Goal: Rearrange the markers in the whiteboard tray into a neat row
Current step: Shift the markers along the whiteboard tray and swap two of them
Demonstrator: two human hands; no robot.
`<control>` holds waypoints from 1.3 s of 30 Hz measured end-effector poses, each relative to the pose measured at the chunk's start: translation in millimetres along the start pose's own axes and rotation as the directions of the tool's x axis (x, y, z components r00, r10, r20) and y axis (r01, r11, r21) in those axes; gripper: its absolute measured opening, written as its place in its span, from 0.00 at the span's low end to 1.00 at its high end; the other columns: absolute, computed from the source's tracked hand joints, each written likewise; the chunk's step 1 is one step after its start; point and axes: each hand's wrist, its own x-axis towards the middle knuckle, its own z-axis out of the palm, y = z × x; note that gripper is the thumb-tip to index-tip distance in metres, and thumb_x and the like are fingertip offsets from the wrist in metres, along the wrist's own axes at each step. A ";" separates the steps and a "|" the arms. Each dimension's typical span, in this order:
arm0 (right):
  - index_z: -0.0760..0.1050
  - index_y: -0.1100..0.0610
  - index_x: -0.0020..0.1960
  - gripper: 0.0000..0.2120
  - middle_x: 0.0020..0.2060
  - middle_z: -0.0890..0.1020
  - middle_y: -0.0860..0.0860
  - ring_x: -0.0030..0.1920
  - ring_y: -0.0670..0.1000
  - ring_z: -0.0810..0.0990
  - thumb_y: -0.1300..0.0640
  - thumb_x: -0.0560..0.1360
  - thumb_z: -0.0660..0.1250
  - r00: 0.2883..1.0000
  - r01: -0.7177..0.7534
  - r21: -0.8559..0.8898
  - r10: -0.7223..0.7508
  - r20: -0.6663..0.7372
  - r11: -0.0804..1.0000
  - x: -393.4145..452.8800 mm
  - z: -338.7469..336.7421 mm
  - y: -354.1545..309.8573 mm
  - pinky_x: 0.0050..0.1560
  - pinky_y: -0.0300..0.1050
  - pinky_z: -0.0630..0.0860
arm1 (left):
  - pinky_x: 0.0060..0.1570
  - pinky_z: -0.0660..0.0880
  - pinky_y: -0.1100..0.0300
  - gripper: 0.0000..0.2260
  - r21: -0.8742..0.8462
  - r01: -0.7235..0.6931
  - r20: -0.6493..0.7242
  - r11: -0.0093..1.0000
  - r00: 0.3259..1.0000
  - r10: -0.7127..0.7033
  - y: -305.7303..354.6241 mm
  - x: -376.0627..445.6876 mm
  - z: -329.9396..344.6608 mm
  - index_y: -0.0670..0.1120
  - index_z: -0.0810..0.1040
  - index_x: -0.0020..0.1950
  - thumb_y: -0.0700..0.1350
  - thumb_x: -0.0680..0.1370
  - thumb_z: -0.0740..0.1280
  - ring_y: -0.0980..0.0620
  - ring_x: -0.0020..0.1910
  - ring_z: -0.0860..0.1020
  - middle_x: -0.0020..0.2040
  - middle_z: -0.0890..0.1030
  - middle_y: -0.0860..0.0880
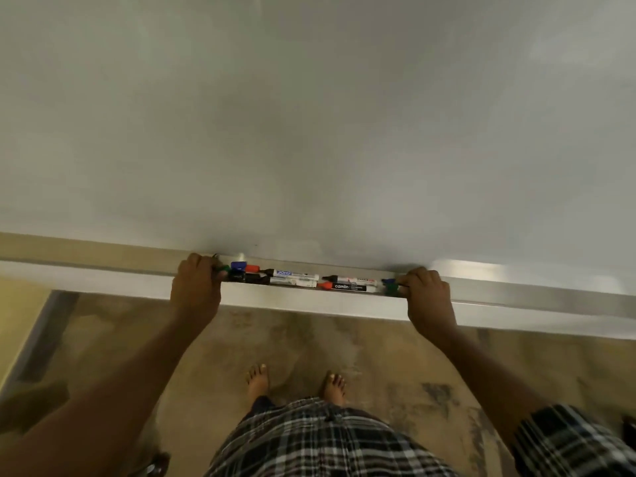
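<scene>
Several markers lie in the metal whiteboard tray (309, 299), bunched between my two hands. On the left are a blue-capped marker (238, 266), a red-capped one (252, 268) and black ones (253, 278); white barrels (292, 277) run through the middle. To the right lie a white marker with a black cap (347, 279) and a black marker with a red cap (347, 287). My left hand (196, 287) curls over the tray's left side, fingers on a green-capped marker end (224, 269). My right hand (428, 294) curls over the right side, fingertips on blue and green caps (390, 285).
The blank whiteboard (309, 115) fills the upper view. Its tray runs left and right beyond both hands. Below are a mottled brown floor (292, 342), my bare feet (258, 380) and my plaid clothing (309, 438). A metal strip (38, 342) lines the floor at the left.
</scene>
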 end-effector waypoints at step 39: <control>0.82 0.54 0.57 0.11 0.49 0.84 0.52 0.45 0.54 0.81 0.59 0.75 0.72 0.919 0.355 0.311 -0.269 -0.288 0.882 -40.9 -57.5 -108.5 0.41 0.51 0.78 | 0.47 0.76 0.67 0.07 -0.660 -0.189 0.138 0.727 0.920 0.366 150.9 -57.8 -1.8 0.52 0.80 0.54 0.43 0.77 0.69 0.59 0.48 0.80 0.48 0.83 0.58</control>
